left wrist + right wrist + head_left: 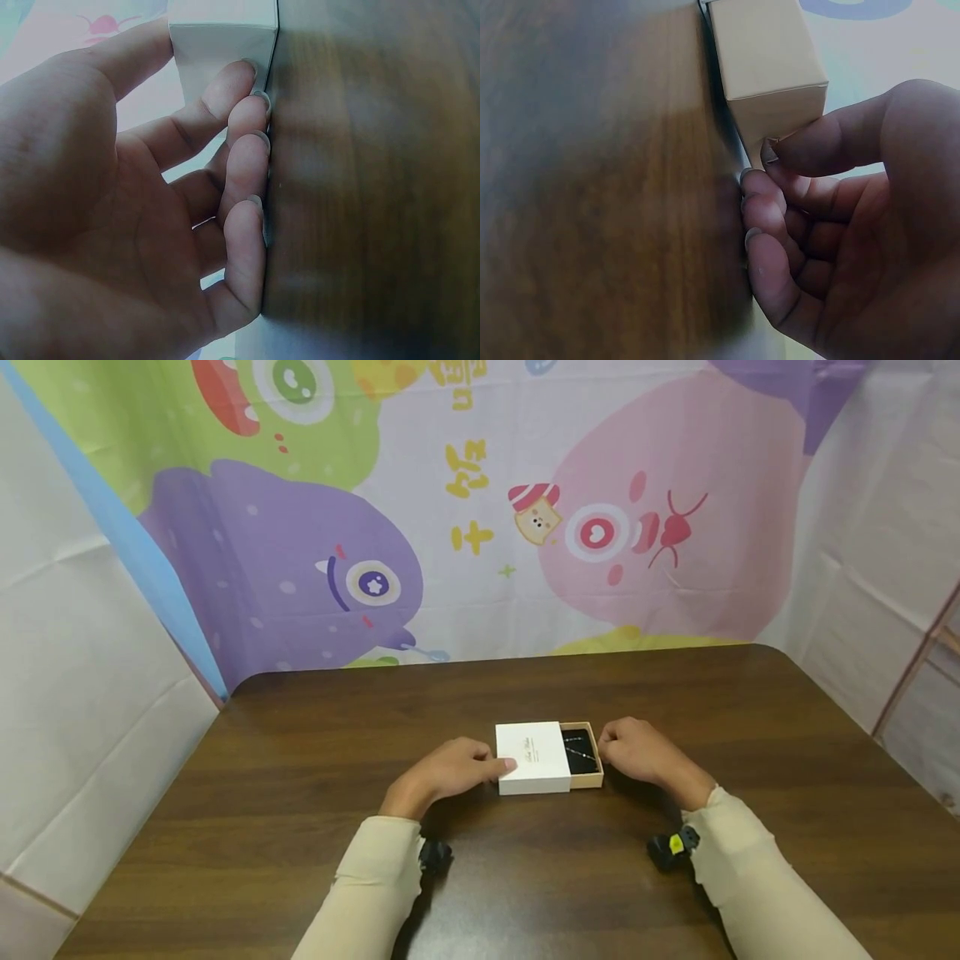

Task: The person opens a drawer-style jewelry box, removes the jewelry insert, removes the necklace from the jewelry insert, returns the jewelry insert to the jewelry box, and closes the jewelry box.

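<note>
A white slide-out jewelry box lies on the table, its printed sleeve (531,757) on the left and a tan inner drawer (587,782) partly out to the right. In the drawer, a thin silvery chain (581,753) rests on a black insert (579,763). The left hand (455,768) holds the sleeve's left end, thumb on top and index fingertip against the end face; its other fingers curl beside the table in the left wrist view. At the drawer's outer end, the right hand (640,752) has thumb and index finger pinched together against the end face, its remaining fingers curled.
The box sits on a brown wood-grain table (315,760). A cartoon-printed cloth (480,602) hangs behind the far edge, with pale panels at both sides. Small dark cameras are strapped to both wrists, over light sleeves.
</note>
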Available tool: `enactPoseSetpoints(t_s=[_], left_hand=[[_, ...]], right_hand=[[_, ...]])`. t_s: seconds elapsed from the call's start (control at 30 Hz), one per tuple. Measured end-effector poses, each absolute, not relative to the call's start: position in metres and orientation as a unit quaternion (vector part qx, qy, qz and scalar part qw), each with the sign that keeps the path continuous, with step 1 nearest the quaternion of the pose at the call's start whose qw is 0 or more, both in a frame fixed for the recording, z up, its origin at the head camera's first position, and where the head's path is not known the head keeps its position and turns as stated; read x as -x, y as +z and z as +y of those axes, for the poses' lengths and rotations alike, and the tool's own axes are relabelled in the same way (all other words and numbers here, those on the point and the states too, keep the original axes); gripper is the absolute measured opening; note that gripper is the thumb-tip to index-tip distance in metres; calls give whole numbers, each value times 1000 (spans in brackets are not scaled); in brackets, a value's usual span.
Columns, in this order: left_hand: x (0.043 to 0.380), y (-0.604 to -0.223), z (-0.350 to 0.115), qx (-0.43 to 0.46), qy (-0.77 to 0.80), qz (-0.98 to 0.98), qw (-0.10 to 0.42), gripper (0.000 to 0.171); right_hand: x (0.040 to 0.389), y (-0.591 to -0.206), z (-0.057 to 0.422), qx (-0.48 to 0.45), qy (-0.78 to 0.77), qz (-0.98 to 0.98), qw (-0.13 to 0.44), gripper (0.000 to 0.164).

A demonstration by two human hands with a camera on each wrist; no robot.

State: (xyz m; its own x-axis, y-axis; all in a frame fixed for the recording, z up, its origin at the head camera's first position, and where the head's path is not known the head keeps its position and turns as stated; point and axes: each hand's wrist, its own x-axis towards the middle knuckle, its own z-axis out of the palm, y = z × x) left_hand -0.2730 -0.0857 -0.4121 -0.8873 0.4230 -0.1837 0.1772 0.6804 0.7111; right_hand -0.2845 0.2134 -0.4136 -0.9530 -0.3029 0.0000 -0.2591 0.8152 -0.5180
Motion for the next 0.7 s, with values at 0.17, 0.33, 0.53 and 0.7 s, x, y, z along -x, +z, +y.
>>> enactPoseSetpoints(t_s=[0.17, 0.33, 0.53, 0.7], left_hand=[[273, -410, -84, -167, 363, 901, 168, 46], [272, -410, -84, -162, 363, 902, 165, 45], [271, -410, -84, -161, 366, 900, 170, 45], [271, -409, -84, -158, 371, 899, 174, 46]], right_hand=[[286, -414, 215, 145, -263, 953, 43, 17], [286, -414, 215, 141, -265, 953, 45, 18], [286, -414, 217, 135, -275, 951, 53, 17], [287, -414, 219, 139, -281, 948, 50, 15]])
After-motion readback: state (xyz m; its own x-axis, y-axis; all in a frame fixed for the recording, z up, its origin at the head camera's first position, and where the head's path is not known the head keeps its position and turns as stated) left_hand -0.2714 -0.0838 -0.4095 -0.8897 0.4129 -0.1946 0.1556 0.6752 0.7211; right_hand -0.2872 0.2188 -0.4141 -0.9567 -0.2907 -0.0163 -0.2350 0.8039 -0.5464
